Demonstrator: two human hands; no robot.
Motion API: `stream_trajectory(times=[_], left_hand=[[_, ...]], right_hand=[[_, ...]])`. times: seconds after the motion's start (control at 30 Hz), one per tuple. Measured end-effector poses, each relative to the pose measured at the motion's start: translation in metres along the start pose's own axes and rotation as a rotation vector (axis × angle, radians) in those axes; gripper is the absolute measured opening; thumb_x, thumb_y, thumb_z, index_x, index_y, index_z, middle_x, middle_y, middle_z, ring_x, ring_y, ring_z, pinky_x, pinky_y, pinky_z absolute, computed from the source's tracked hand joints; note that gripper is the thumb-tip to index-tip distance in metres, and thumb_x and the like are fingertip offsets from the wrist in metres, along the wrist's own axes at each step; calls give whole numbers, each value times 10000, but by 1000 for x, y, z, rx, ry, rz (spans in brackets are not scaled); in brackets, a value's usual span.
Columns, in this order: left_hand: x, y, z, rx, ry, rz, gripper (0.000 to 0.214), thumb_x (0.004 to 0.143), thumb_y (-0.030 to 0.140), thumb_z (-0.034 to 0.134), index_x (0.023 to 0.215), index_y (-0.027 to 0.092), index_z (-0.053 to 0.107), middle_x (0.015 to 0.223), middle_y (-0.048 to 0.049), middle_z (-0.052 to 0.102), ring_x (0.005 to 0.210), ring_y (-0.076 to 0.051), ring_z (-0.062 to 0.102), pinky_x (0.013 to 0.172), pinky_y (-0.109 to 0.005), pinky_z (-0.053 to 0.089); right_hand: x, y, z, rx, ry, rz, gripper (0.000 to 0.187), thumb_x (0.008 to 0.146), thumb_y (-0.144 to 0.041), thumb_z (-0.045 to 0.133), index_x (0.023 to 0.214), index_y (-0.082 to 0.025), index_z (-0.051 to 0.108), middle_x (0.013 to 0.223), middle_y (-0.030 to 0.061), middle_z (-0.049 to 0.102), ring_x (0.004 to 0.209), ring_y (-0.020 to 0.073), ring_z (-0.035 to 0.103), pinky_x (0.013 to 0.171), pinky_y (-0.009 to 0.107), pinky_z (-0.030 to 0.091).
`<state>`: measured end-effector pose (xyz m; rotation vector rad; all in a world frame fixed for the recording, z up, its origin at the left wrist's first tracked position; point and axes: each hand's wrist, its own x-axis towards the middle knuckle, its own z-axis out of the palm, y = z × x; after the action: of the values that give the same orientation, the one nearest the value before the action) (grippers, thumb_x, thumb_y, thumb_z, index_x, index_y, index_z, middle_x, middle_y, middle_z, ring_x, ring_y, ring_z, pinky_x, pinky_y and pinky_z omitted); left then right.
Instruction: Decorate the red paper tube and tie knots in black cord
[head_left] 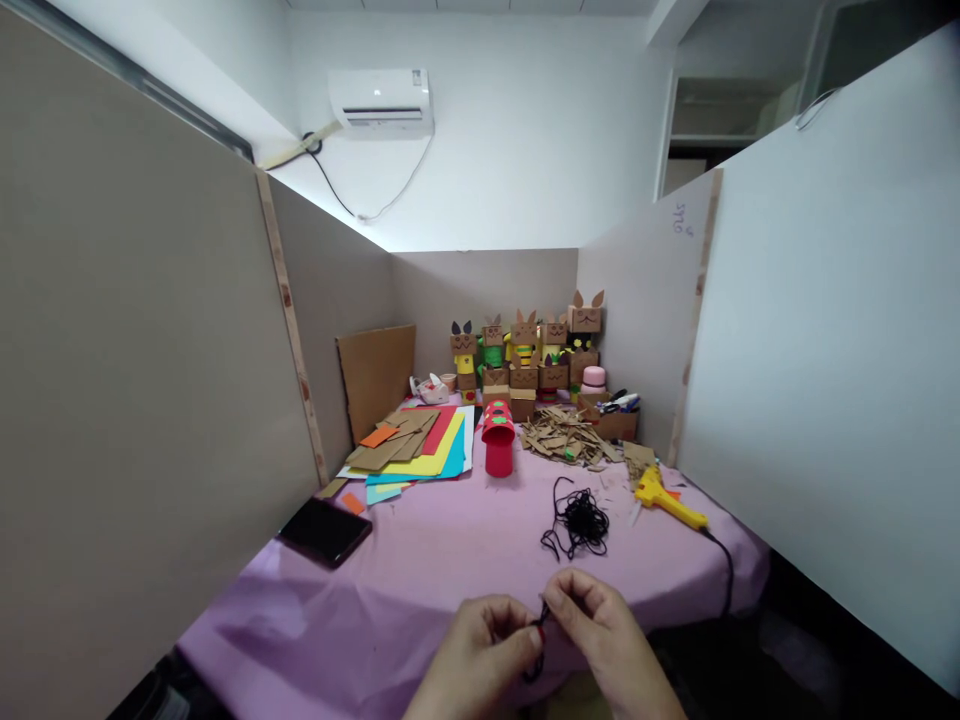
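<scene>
My left hand (484, 640) and my right hand (604, 630) meet low at the near edge of the pink-covered table (420, 580). Both are closed in a pinch on a short piece of black string (541, 615) held between them. A loose tangle of black string (579, 522) lies on the cloth just beyond my hands. A red paper cylinder figure (498, 438) stands upright further back, in the middle of the table.
A yellow glue gun (664, 495) with a black cord lies at the right. A dark phone (325, 530) sits at the left edge. Coloured paper sheets (420, 445), cardboard scraps (566, 437) and several cardboard box figures (525, 355) fill the back. Partition walls stand on three sides.
</scene>
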<state>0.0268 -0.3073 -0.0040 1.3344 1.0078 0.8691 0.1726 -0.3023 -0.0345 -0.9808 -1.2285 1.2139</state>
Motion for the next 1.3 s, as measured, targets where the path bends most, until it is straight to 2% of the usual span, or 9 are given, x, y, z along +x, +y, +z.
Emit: stream_trajectory(times=[0.13, 0.23, 0.43, 0.57, 0.8, 0.9, 1.0, 1.13, 1.3], left_hand=[[0, 0, -1, -21, 4, 0, 289, 553, 410, 666, 585, 151, 543, 540, 14, 518, 529, -115, 429, 532, -244, 301], [1, -1, -2, 12, -2, -8, 368, 548, 489, 691, 579, 153, 544, 537, 17, 510, 529, -115, 422, 529, -247, 293], [5, -6, -5, -28, -20, 61, 511, 549, 651, 675, 557, 158, 541, 552, 25, 488, 562, -114, 403, 564, -250, 298], [5, -9, -4, -55, -76, 7, 548, 556, 694, 651, 551, 159, 535, 530, 14, 510, 513, -103, 398, 533, -247, 278], [4, -8, -3, -108, -67, -37, 538, 468, 630, 758, 564, 135, 570, 527, 9, 540, 499, -97, 422, 528, -239, 279], [3, -7, -3, -151, -5, -31, 528, 446, 604, 789, 540, 133, 569, 502, 18, 538, 495, -94, 423, 522, -234, 281], [1, -8, -3, -352, 36, -40, 444, 459, 470, 855, 600, 129, 610, 533, 31, 561, 518, -89, 460, 543, -220, 311], [-3, -17, 0, -718, -38, -120, 333, 542, 327, 865, 728, 140, 661, 661, 10, 623, 618, -90, 536, 627, -211, 368], [2, -34, 0, -806, -107, -173, 331, 530, 350, 859, 629, 153, 612, 615, 12, 598, 603, -104, 523, 616, -222, 358]], right_hand=[[-1, 3, -2, 19, -59, 32, 410, 779, -581, 559, 757, -171, 557, 585, -51, 440, 561, 115, 374, 537, 245, 292], [-2, 5, -3, -12, -100, 11, 394, 749, -545, 624, 668, -178, 508, 588, -62, 389, 563, 104, 329, 526, 238, 279], [-3, 7, -4, 31, -48, 15, 382, 759, -529, 618, 664, -184, 484, 576, -72, 379, 541, 95, 303, 503, 230, 270], [-3, 2, -3, 55, -21, 29, 392, 739, -538, 633, 658, -191, 470, 573, -76, 379, 533, 94, 306, 500, 227, 279], [-2, -7, -5, -17, 33, -10, 394, 743, -550, 614, 645, -200, 461, 577, -77, 337, 548, 104, 269, 494, 231, 247], [-3, -5, -6, -66, 57, -39, 388, 768, -554, 581, 646, -210, 448, 583, -75, 317, 560, 115, 265, 506, 242, 249], [-3, -2, -5, -109, 82, -68, 389, 795, -565, 537, 656, -218, 431, 604, -72, 305, 585, 126, 264, 536, 250, 266], [-2, 3, -4, -100, 72, -73, 392, 808, -587, 499, 685, -225, 413, 646, -66, 303, 624, 136, 278, 580, 252, 290], [-4, 5, -3, -102, 41, -68, 392, 821, -594, 472, 689, -233, 394, 645, -71, 281, 619, 136, 262, 572, 253, 281]])
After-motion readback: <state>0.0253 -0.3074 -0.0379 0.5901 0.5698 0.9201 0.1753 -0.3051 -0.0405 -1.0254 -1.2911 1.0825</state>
